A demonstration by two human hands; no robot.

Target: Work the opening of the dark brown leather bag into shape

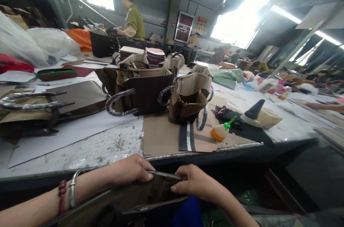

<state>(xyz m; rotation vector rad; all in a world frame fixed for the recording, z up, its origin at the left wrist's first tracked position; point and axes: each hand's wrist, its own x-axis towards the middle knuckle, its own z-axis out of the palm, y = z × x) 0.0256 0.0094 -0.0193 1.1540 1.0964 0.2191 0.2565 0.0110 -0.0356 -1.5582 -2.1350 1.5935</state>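
Below the table's front edge, both my hands grip the top rim of a dark brown handbag [139,202] that rests in my lap. My left hand [129,169] pinches the rim on the left; its wrist wears a silver bangle and a red bead bracelet. My right hand [195,184] pinches the same rim on the right, thumb inside the opening. The bag's mouth is pulled open between them.
On the worktable [107,148] stand unfinished brown bags [139,91] [189,94] with wrapped handles, a flat bag [40,107] at left, a glue bottle [221,130], a black cone [255,109], and a striped strap [187,136]. A person in green [133,19] works at the back; others sit at far right.
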